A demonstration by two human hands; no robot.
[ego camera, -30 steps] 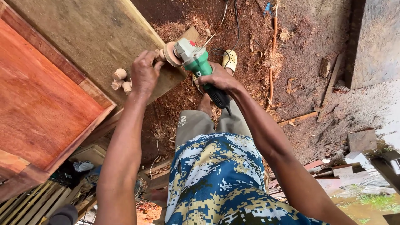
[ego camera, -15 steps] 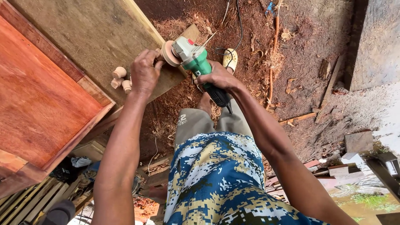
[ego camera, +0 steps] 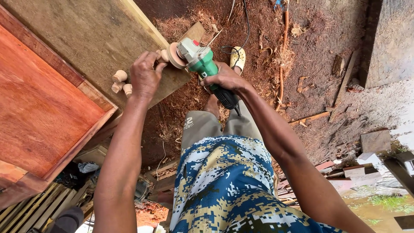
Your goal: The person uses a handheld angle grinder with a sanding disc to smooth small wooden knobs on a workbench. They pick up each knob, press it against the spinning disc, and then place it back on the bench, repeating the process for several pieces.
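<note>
Gripping the black handle of a green grinder (ego camera: 202, 64), the right hand (ego camera: 224, 78) is wrapped tight around it and holds its tan sanding disc (ego camera: 174, 55) up at the edge of a plywood board (ego camera: 99, 34). The left hand (ego camera: 144, 77) pinches a small round wooden knob (ego camera: 164, 55) in its fingertips, touching the disc. Three more wooden knobs (ego camera: 120, 82) lie on the board just beside that hand, next to a reddish wooden panel (ego camera: 43, 112). Below, sawdust (ego camera: 267, 56) covers the ground, where a sandal (ego camera: 237, 56) lies
</note>
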